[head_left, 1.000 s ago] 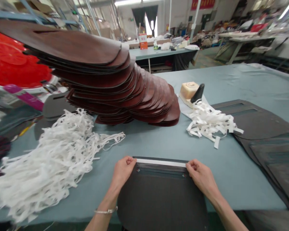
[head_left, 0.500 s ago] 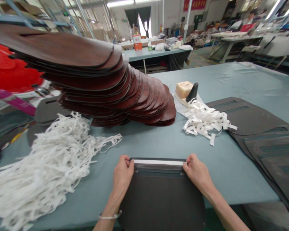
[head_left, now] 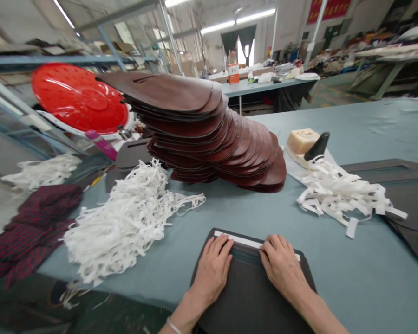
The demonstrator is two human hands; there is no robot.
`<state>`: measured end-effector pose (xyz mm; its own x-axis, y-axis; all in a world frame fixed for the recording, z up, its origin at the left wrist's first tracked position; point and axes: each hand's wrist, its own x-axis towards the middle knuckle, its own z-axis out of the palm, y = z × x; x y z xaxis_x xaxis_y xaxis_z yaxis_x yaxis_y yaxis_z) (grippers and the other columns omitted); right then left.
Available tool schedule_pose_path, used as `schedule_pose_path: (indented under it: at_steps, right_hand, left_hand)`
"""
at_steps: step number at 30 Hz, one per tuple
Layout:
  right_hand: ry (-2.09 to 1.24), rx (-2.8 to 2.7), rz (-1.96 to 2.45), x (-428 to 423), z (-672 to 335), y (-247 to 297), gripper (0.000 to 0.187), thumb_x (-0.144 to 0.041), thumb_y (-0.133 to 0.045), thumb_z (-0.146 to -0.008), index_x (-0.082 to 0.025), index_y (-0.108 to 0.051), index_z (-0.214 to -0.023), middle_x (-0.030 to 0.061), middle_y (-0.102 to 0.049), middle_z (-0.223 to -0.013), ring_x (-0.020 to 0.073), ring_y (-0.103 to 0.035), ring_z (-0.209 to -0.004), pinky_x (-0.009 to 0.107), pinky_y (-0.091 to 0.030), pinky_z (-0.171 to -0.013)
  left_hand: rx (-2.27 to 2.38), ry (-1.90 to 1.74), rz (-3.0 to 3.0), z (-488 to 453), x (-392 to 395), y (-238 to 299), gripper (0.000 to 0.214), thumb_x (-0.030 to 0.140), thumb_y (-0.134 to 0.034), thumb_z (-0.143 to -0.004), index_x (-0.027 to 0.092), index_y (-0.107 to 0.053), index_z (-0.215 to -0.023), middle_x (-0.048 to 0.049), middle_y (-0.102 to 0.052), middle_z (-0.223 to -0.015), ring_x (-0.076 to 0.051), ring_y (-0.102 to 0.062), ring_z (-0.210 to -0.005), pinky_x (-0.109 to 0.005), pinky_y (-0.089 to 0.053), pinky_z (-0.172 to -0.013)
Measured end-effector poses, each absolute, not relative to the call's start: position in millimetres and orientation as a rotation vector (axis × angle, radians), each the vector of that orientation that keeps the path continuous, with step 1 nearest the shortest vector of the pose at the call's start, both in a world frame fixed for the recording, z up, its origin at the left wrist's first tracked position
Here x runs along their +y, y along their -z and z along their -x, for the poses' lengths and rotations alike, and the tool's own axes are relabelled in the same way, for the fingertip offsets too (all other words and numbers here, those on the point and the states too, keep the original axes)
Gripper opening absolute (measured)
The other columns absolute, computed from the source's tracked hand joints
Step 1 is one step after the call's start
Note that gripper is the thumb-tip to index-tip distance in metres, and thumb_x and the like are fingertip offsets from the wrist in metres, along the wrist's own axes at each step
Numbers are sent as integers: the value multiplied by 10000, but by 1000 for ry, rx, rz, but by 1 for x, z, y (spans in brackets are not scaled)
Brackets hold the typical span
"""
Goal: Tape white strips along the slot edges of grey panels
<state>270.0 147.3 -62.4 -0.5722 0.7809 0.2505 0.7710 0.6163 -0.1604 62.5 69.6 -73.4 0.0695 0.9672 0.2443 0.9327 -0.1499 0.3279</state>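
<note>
Lower centre: left hand (head_left: 213, 266), fingers parted, right hand (head_left: 282, 264) curled, grip unclear from here, on a white strip (head_left: 247, 241) edging a dark panel (head_left: 254, 297), probably light, bendy; hold its sides.

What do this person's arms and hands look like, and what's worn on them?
The left hand and right hand are bare: no gloves, no sleeves in view. A thin, silvery, rounded bracelet circles the left wrist; none shows on the right.

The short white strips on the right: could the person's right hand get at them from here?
Probably yes: the right hand rests on the black panel, and past the panel's edge only blue-green tabletop shows before the short white strips.
</note>
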Motion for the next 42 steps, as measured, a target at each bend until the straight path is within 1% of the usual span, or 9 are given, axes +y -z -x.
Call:
schedule_pose_path:
  at_steps: [2,7,12,17,21,25,30,38,42]
  right_hand:
    - [-24,-2541,1306,156,-272,60,174,-267,-447,-899,-168,-582,-852,100,-567,-960,212,-491,-878,331,-347,-744]
    - [-9,-2560,1413,171,-242,57,318,-445,-433,-894,-171,-573,-815,88,-589,-775,238,-513,-794,357,-337,-698]
    - [-278,-2629,1059,172,-186,64,149,-161,-445,-881,-187,-592,-880,60,-596,-893,183,-510,-849,293,-356,-717]
    - [-212,-2632,916,163,-168,72,250,-78,-453,-846,-200,-572,-1029,58,-564,-983,184,-476,-899,289,-368,-743]
    - [-63,-2645,879,154,-170,73,225,-103,-434,-871,-174,-577,-1029,71,-561,-938,204,-466,-869,325,-377,-742]
    - [13,-2677,872,148,-171,72,241,-76,-435,-853,-151,-587,-1024,81,-563,-906,224,-463,-847,356,-380,-723]
    - [86,-2727,887,147,-211,69,241,-68,-458,-837,-133,-601,-1019,89,-569,-904,227,-470,-846,356,-389,-714]
    - [248,-2685,810,144,-362,76,323,-41,-431,-826,-62,-557,-1123,146,-571,-1030,243,-478,-957,369,-419,-791]
    - [164,-2681,939,147,-362,67,202,-49,-450,-817,-129,-617,-898,108,-582,-920,228,-486,-878,356,-418,-753]
  left_hand:
    - [2075,-757,-2092,-60,69,76,350,208,-379,-924,203,-473,-1261,-107,-502,-1279,-215,-459,-1219,-440,-402,-1034]
    - [2090,-931,-1940,-61,70,78,302,201,-359,-928,200,-510,-1189,-110,-514,-1202,-218,-495,-1149,-453,-439,-988]
    - [2070,-957,-1885,-59,70,82,317,187,-331,-928,204,-485,-1205,-114,-496,-1222,-217,-476,-1171,-454,-419,-1002]
    - [2154,-927,-1850,-53,77,82,448,167,-320,-927,215,-306,-1372,-105,-390,-1395,-209,-377,-1279,-457,-359,-1044]
    - [2176,-811,-1928,-52,84,84,415,144,-315,-922,224,-427,-1314,-86,-517,-1288,-217,-471,-1138,-435,-407,-961]
    - [2203,-775,-2045,-53,82,88,407,125,-363,-897,193,-479,-1281,-101,-550,-1249,-231,-474,-1104,-418,-417,-936]
    - [2258,-666,-2083,-56,80,86,441,82,-350,-882,188,-477,-1291,-94,-549,-1259,-246,-457,-1109,-416,-418,-907]
    - [2285,-648,-2099,-56,80,86,437,77,-367,-882,188,-474,-1291,-78,-552,-1258,-251,-452,-1118,-414,-417,-901]
    - [2222,-673,-2175,-56,80,86,415,81,-361,-890,197,-491,-1267,-67,-560,-1251,-254,-414,-1197,-430,-408,-944]
